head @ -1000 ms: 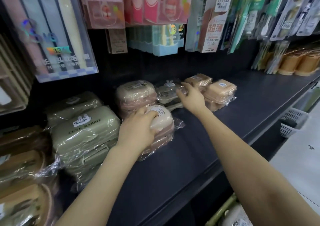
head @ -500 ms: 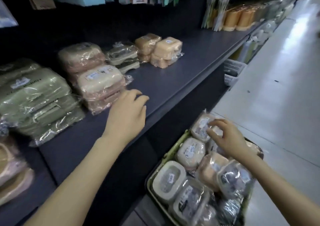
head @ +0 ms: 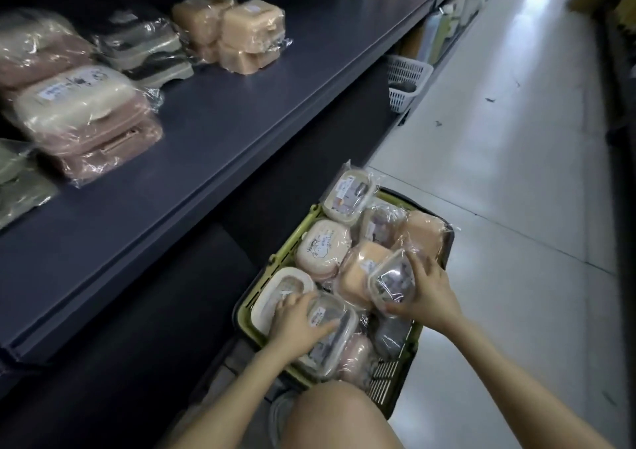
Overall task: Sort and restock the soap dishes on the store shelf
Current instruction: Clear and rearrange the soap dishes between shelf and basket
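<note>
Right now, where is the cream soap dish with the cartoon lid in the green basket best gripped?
Probably from straight above, fingers and thumb spanning the cartoon-lid soap dish across its shorter width, on the hard shell below the lid. It lies flat, lid up and exposed, while neighbours and the green basket wall crowd its sides.

The dark grey shelf (head: 241, 111), above-left of the fingers (head: 288, 306), carries plastic-wrapped soap dishes: a pink stack (head: 93, 128), a grey-green stack (head: 148, 53), orange stacks (head: 253, 35).
</note>
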Motion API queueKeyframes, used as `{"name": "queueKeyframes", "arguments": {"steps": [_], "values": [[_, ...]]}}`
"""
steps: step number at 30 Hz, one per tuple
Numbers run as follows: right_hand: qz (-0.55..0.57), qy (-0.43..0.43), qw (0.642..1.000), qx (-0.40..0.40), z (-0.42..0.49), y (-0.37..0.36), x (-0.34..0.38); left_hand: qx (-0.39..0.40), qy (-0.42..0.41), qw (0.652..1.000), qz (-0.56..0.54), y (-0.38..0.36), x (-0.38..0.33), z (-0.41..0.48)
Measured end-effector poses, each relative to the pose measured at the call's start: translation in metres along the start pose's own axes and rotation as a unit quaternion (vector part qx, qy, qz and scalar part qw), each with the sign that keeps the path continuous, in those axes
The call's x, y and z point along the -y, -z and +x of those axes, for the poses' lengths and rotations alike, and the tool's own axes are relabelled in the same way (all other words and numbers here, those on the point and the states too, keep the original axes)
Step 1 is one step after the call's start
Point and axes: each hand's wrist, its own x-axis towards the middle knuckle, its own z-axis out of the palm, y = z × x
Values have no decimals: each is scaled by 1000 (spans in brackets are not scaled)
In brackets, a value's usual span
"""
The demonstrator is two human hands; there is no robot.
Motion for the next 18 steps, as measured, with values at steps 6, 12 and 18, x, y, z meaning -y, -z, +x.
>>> {"name": "queueKeyframes", "arguments": {"steps": [6,12,18], "values": [[19,10,999,-29,1,-9,1,38,-11,974,224,-11,-3,5],[40,13,998,-39,-6,-7,4,-1,-45,981,190,-13,-6,4],[78,13,995,-61,-13,1,13,-22,-32,999,11,5,-9,1]]}}
